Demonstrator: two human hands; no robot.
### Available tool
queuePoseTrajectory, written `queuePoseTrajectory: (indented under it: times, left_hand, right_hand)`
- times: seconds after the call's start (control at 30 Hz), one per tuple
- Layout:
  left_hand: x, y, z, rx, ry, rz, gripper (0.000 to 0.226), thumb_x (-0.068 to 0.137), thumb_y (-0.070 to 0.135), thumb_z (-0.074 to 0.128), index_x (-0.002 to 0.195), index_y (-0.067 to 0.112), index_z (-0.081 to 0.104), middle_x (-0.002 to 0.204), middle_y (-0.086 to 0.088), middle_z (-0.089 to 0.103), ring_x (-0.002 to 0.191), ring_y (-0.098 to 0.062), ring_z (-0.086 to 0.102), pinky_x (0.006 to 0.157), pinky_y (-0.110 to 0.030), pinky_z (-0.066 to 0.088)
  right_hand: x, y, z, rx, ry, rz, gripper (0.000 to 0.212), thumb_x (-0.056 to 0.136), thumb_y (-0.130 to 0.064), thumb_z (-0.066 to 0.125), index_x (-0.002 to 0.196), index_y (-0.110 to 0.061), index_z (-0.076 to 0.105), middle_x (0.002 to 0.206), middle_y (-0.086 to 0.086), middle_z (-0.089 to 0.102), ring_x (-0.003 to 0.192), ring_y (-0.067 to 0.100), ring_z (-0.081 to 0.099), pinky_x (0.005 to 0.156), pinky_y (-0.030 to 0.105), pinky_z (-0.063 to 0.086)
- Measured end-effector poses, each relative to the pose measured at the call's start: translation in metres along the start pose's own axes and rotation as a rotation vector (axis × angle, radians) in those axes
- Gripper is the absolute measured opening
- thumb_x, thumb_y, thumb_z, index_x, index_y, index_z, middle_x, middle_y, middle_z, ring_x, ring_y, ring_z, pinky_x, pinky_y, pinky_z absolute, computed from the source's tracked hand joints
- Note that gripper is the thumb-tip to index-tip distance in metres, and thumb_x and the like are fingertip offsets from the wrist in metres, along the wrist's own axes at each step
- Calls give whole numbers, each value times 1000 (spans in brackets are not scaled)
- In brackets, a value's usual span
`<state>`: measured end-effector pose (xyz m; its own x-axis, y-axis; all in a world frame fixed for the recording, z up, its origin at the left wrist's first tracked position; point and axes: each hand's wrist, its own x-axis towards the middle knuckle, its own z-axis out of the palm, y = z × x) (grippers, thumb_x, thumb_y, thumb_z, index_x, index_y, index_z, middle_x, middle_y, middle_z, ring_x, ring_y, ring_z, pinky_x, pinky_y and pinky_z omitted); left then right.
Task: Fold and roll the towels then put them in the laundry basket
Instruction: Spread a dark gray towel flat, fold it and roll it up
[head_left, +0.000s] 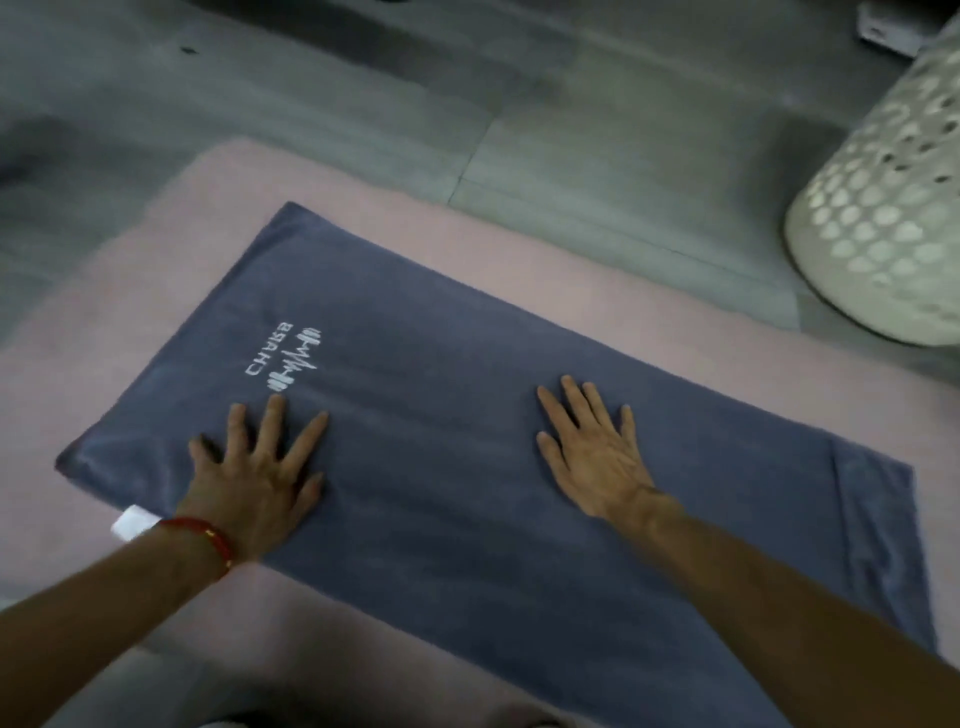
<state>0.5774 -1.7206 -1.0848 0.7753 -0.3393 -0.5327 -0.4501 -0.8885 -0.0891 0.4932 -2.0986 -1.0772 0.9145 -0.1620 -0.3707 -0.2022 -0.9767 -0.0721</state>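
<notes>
A blue-grey towel (447, 410) with a white logo lies flat in a long folded strip, running from the upper left to the lower right. It rests on a pink cloth (571, 306) spread over the floor. My left hand (260, 467) presses flat on the towel's left part, fingers spread, just below the logo. My right hand (597, 452) presses flat on its middle, fingers straight. A white perforated laundry basket (883, 208) stands at the right edge, beyond the towel.
Grey tiled floor (363, 104) surrounds the pink cloth. A small white tag (134, 522) sticks out at the towel's near left edge. A red bracelet sits on my left wrist.
</notes>
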Motion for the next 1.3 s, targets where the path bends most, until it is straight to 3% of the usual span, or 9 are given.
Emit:
queuePoseTrajectory:
  times: [0.13, 0.23, 0.4, 0.57, 0.77, 0.9, 1.07, 1.2, 1.3]
  left_hand:
    - [26, 16, -59, 131, -52, 58, 95, 73, 85, 20, 156, 41, 9, 161, -5, 16, 140, -41, 32, 106, -60, 40]
    - [27, 77, -97, 308, -57, 288, 77, 93, 74, 27, 155, 46, -10, 167, 3, -12, 153, -36, -1, 114, -66, 24]
    - [18, 210, -78, 295, 88, 693, 75, 85, 77, 4, 152, 51, -16, 162, 4, -32, 150, -33, -26, 112, -75, 6]
    - [-20, 300, -1, 271, 310, 964, 66, 96, 62, 22, 158, 38, 19, 169, -5, 4, 153, -40, 0, 104, -83, 8]
    - [-22, 295, 12, 256, 377, 952, 67, 97, 58, 29, 158, 31, 24, 168, -9, 10, 153, -40, 7, 106, -80, 7]
    - [-26, 243, 27, 90, 412, 767, 64, 99, 55, 28, 159, 32, 20, 168, -7, 10, 154, -36, 8, 109, -78, 7]
    - [-12, 115, 36, -65, 396, 346, 62, 100, 53, 22, 160, 37, 10, 169, -2, 7, 155, -30, 6, 110, -78, 7]
    - [1, -2, 37, -242, 355, -160, 56, 103, 49, 23, 158, 40, 17, 167, -3, 14, 153, -33, 10, 109, -78, 6]
    - [0, -77, 35, -374, 363, -490, 50, 104, 44, 35, 154, 39, 30, 163, -10, 23, 147, -39, 19, 108, -73, 16]
  right_hand:
    - [-65, 96, 7, 58, -16, 283, 58, 106, -52, 19, 161, -38, 3, 170, -3, -3, 156, 25, -3, 120, 64, 8]
    - [-114, 141, 14, 84, -23, 436, 58, 106, -49, 21, 161, -35, 8, 170, -2, 3, 156, 24, 0, 121, 63, 7]
    - [-202, 168, 44, 282, 19, 707, 56, 104, -43, 39, 157, -36, 24, 167, -2, 11, 154, 25, 6, 116, 72, 12]
    - [-299, 178, 83, 384, -24, 850, 62, 101, -49, 36, 158, -34, 17, 165, 4, 15, 148, 33, 18, 112, 67, 32]
    - [-328, 149, 77, 181, -118, 740, 67, 99, -53, 28, 160, -35, 6, 167, 0, 7, 150, 30, 17, 112, 63, 32]
    - [-254, 91, 52, 125, -127, 320, 69, 92, -59, 10, 159, -43, 7, 170, -2, 6, 156, 28, 11, 119, 63, 21]
    - [-143, -26, 36, 103, -160, -230, 59, 104, -46, 27, 159, -44, 6, 168, -11, -12, 155, 20, -13, 122, 57, -2]
    - [-95, -87, 24, 8, -226, -439, 62, 108, -37, 35, 160, -42, 2, 167, -12, -19, 153, 19, -21, 124, 54, -6]
    - [-77, -116, 24, -39, -234, -470, 56, 106, -41, 26, 159, -44, 9, 169, -10, -5, 156, 24, -7, 122, 61, 4]
